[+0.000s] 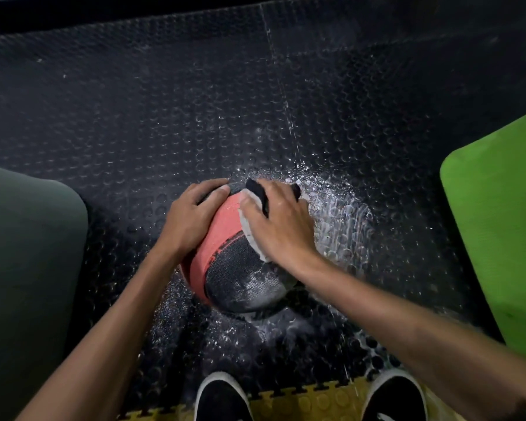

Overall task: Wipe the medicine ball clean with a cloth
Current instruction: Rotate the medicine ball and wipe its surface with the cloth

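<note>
Both of our hands are on the medicine ball point(234, 262): our left hand point(192, 217) lies spread over its upper left side, fingers fairly straight and steadying it, while our right hand point(281, 226) presses the cloth point(249, 226) flat against the upper right, fingers extended over the fabric, not curled round it, so this grip is a press, not a clench. From the head view, the ball sits on the studded black floor mat point(195, 101), just ahead of our shoes point(222, 396), with a pale chalky film showing on its dark lower panel and white specks scattered over the mat to its right. We judge the main risk is the ball rolling away under the sideways wiping push, since only an open palm checks it; the cloth could also slide out from under flat fingers. A green pad point(498, 223) lies at right. No containers appear in view.
</note>
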